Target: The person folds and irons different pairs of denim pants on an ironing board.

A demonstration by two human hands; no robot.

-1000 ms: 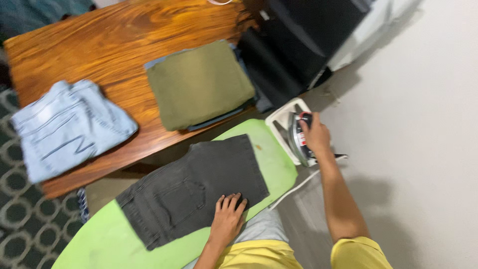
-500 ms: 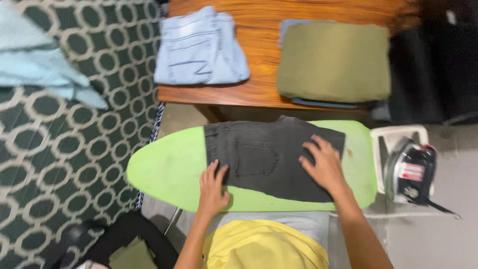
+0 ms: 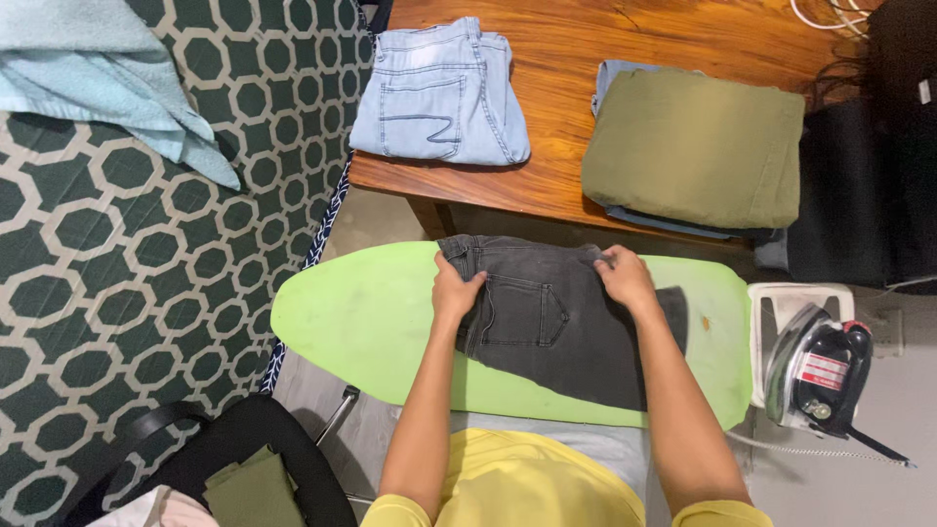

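Head: hands (image 3: 457,290) grip dark denim shorts (image 3: 547,312)

A room with a patterned rug and a wooden tabletop, seen from above

A dark green rug (image 3: 127,283) with pale octagon outlines covers the left side, a light blue cloth (image 3: 107,78) lying on its upper corner. Bare grey floor (image 3: 878,459) shows at lower right. The warm brown tabletop (image 3: 556,117) runs across the top, bearing folded light denim (image 3: 439,93) and an olive pile (image 3: 693,146). Black bags (image 3: 869,176) stand at right.
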